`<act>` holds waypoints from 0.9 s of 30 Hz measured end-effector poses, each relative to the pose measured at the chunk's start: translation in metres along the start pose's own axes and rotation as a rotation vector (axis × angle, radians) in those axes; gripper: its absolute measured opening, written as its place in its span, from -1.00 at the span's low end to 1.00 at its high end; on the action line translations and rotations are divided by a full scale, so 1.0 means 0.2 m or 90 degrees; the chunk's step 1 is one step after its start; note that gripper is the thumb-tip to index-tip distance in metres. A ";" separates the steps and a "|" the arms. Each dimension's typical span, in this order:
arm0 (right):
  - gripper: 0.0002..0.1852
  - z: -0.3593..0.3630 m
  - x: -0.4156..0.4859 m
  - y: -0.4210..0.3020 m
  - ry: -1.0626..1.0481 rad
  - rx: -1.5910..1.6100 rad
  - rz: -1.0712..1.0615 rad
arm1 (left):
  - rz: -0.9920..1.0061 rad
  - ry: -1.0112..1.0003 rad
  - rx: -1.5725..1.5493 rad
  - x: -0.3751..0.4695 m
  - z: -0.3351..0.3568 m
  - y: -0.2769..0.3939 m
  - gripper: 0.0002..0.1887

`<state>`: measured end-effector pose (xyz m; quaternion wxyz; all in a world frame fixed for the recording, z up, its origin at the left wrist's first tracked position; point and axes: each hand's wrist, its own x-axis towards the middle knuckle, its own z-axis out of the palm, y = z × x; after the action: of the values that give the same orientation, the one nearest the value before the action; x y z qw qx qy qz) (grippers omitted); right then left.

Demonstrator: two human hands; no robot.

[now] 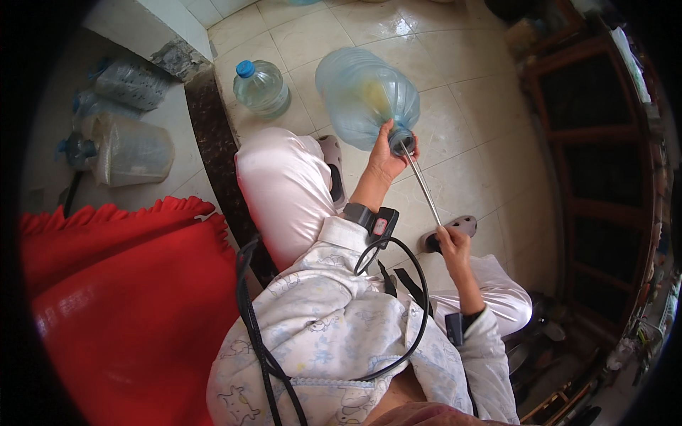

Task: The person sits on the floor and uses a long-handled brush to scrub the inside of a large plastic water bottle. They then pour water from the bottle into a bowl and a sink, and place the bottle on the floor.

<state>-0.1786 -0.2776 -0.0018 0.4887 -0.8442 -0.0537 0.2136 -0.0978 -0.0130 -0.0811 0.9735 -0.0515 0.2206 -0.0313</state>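
A large clear blue plastic water bottle (351, 101) lies tilted on the tiled floor, its open mouth towards me. My left hand (388, 152) grips it around the neck. A thin metal rod (424, 186) runs through the mouth into the bottle. Its near end is pinched in the fingers of my right hand (453, 245). Something yellow, blurred by the plastic, shows inside the bottle near the shoulder; whether it is joined to the rod cannot be told. A smaller clear bottle (262, 93) with a blue cap stands upright to the left, with liquid in it.
Several plastic bottles (133, 149) lie beyond a dark stone threshold (210, 112) at left. Red fabric (133, 298) with a ruffled edge fills the lower left. A dark wooden cabinet (591, 133) stands at right. Black cables (421, 266) loop across my front, near both wrists.
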 end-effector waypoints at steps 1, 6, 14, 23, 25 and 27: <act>-0.66 0.05 0.04 0.01 -0.014 0.020 0.035 | 0.016 -0.015 -0.025 0.00 0.00 -0.02 -0.49; -0.62 0.22 0.16 0.00 -0.046 0.091 0.115 | 0.053 -0.024 -0.133 -0.01 0.00 -0.07 -0.48; -0.63 0.03 -0.12 -0.02 -0.028 -0.012 0.049 | 0.074 -0.049 -0.227 -0.01 0.03 -0.08 -0.41; -0.65 0.20 0.12 -0.05 -0.072 0.159 0.132 | 0.082 -0.159 -0.273 -0.02 0.02 -0.09 -0.32; -0.65 0.16 0.05 -0.09 -0.070 0.141 0.182 | 0.085 -0.159 -0.269 -0.02 0.02 -0.08 -0.33; -0.64 0.11 -0.06 -0.13 -0.083 0.163 0.221 | 0.122 -0.165 -0.267 -0.02 0.03 -0.07 -0.34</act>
<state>-0.1945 -0.2501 0.0144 0.5432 -0.7563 0.0888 0.3536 -0.0990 -0.0270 -0.0730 0.9601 -0.2348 0.0999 0.1140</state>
